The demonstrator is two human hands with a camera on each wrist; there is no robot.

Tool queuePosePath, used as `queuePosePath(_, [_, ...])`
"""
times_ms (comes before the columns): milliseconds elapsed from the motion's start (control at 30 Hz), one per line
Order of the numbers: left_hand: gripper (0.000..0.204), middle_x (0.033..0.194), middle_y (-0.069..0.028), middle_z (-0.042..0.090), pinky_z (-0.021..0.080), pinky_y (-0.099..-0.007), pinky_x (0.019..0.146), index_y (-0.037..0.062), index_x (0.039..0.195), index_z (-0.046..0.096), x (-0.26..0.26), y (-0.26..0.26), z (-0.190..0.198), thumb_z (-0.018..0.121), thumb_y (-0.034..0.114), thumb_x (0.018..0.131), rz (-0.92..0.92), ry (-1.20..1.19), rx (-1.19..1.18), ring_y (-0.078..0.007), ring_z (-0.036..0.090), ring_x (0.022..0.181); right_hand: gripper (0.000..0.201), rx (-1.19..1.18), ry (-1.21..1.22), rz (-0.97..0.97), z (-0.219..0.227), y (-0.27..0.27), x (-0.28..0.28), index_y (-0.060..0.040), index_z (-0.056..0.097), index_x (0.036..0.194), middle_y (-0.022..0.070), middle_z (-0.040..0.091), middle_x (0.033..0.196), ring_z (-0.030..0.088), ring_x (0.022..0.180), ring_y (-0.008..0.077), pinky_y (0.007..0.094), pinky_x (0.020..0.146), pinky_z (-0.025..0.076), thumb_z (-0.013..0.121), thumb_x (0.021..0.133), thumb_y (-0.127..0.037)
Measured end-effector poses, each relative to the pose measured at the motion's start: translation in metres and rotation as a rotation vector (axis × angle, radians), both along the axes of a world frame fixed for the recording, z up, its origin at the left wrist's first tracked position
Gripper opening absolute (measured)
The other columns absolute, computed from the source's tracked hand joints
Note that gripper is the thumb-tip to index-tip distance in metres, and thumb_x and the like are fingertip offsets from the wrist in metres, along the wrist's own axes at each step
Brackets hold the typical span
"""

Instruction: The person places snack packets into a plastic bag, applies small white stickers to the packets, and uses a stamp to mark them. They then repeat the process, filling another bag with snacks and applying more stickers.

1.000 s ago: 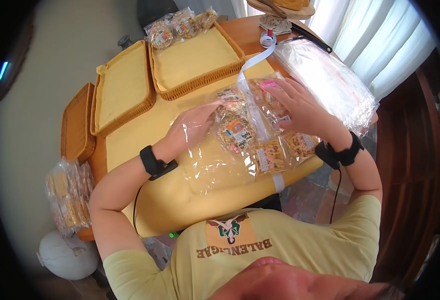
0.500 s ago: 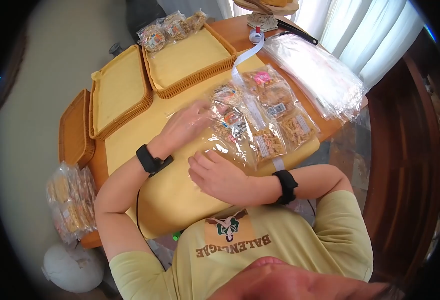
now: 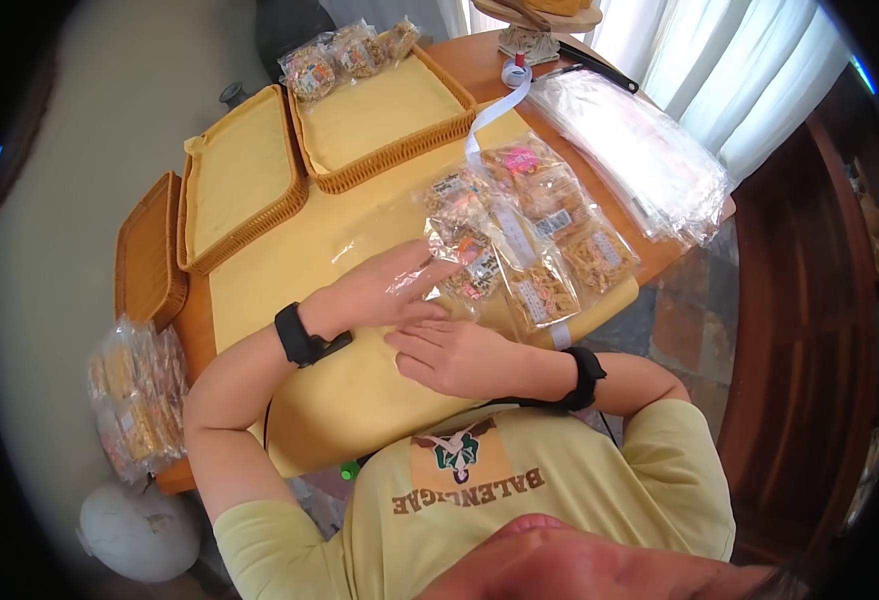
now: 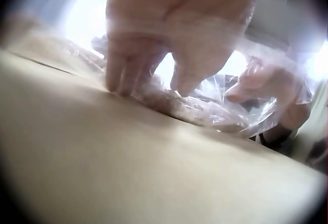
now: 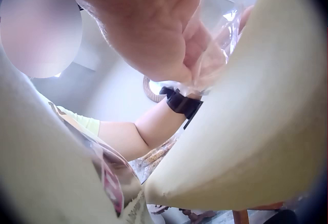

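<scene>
A large clear plastic bag lies on the yellow-covered table, with several small snack packets grouped in it. My left hand reaches into the bag's near-left part, under the film, its extended fingertips right at a labelled packet. In the left wrist view the fingers point down by the packets, with film across the hand. Just nearer my body, my right hand pinches the bag's loose edge. The right wrist view shows that film at the thumb and fingers.
Two cloth-lined wicker baskets and a plain wicker tray stand left and behind. More packets sit at the back and left edge. White ribbon runs under the bag. Clear bags are stacked right.
My right hand has left the packets at the right and come to the bag's near-left edge. My left hand has shifted slightly nearer and right, its fingers stretched toward the packets.
</scene>
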State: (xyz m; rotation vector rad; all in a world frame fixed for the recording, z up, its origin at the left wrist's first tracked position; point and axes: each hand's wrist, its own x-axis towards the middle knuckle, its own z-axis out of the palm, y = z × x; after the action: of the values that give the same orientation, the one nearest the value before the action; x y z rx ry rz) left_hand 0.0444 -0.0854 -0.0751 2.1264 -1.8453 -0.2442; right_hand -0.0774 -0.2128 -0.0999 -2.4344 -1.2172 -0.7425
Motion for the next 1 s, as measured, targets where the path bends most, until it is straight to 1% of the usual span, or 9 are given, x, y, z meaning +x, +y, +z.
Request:
queuePosePath(167, [0.055,0.118,-0.0158,0.046,0.045,-0.0364,0.080,0.0101,0.129,0.038,-0.005,-0.014,-0.010,0.058,0.012,0.078,-0.041,-0.137,-0.178,-0.0336,0.050,0.097,0.017,0.076,-0.027,0.255,-0.013,-0.001,0.002,0.0000,0.049,0.080,0.0157,0.056,0.099,0.059,0.082,0.0242,0.0314,0.068,0.051,0.051,0.069,-0.012])
queuePosePath(367, [0.041,0.115,-0.0113,0.052,0.049,-0.0348,0.076,0.0109,0.122,0.046,-0.006,-0.027,-0.002,0.052,0.011,0.081,-0.007,-0.280,-0.155,-0.0279,0.054,0.096,0.014,0.019,0.138,0.504,-0.008,-0.008,-0.001,0.0012,0.053,0.084,0.0173,0.057,0.104,0.060,0.092,0.0263,0.0323,0.078,0.051,0.052,0.077,-0.011])
queuePosePath(533, [0.039,0.109,-0.0086,0.054,0.049,-0.0329,0.073,0.0144,0.119,0.050,-0.005,-0.011,0.007,0.052,0.010,0.080,-0.151,-0.224,-0.263,-0.0247,0.054,0.094,0.016,0.145,0.167,0.562,0.002,-0.020,-0.005,0.0017,0.054,0.088,0.0169,0.055,0.108,0.058,0.097,0.0301,0.0366,0.083,0.049,0.052,0.080,-0.012])
queuePosePath(600, [0.044,0.095,-0.0079,0.053,0.047,-0.0346,0.066,0.0161,0.120,0.050,-0.020,0.002,0.034,0.054,0.008,0.077,0.104,-0.132,0.130,-0.0260,0.054,0.084,0.016,0.186,0.149,0.583,0.008,-0.022,-0.006,0.0015,0.054,0.089,0.0170,0.054,0.108,0.057,0.099,0.0314,0.0386,0.085,0.048,0.052,0.081,-0.012])
queuePosePath(633, [0.044,0.095,-0.0079,0.053,0.047,-0.0346,0.066,0.0161,0.120,0.050,-0.017,0.001,0.031,0.054,0.008,0.077,0.103,-0.130,0.134,-0.0260,0.054,0.084,0.015,0.245,0.119,0.570,0.013,-0.022,-0.006,0.0001,0.053,0.087,0.0154,0.055,0.102,0.055,0.099,0.0305,0.0399,0.088,0.045,0.052,0.078,-0.012])
queuePosePath(700, [0.047,0.085,-0.0080,0.048,0.044,-0.0361,0.059,0.0145,0.119,0.050,-0.009,0.001,0.023,0.055,0.007,0.073,-0.016,-0.443,-0.360,-0.0262,0.052,0.074,0.014,0.304,0.095,0.565,0.013,-0.020,-0.008,-0.0013,0.052,0.084,0.0137,0.055,0.096,0.054,0.099,0.0297,0.0412,0.091,0.043,0.052,0.076,-0.013])
queuePosePath(800, [0.050,0.085,-0.0086,0.047,0.043,-0.0361,0.058,0.0132,0.119,0.049,-0.016,-0.005,0.019,0.054,0.005,0.071,0.131,-0.327,-0.177,-0.0258,0.050,0.071,0.014,0.311,0.179,0.636,0.002,-0.018,-0.010,-0.0004,0.052,0.084,0.0144,0.055,0.095,0.053,0.101,0.0306,0.0443,0.095,0.039,0.053,0.076,-0.012])
queuePosePath(900, [0.054,0.091,-0.0098,0.050,0.045,-0.0359,0.063,0.0141,0.121,0.048,-0.007,-0.012,0.008,0.060,0.007,0.069,0.073,-0.535,-0.117,-0.0277,0.053,0.074,0.014,0.291,0.228,0.699,-0.002,-0.019,-0.012,0.0006,0.052,0.085,0.0151,0.055,0.094,0.053,0.100,0.0306,0.0438,0.095,0.039,0.052,0.076,-0.011])
queuePosePath(1000, [0.061,0.088,-0.0094,0.049,0.045,-0.0357,0.063,0.0169,0.124,0.046,-0.003,-0.016,0.009,0.058,0.005,0.066,0.075,-0.468,-0.133,-0.0272,0.052,0.074,0.015,0.313,0.196,0.696,-0.003,-0.021,-0.015,0.0018,0.052,0.086,0.0154,0.055,0.094,0.054,0.099,0.0308,0.0431,0.095,0.040,0.052,0.077,-0.010])
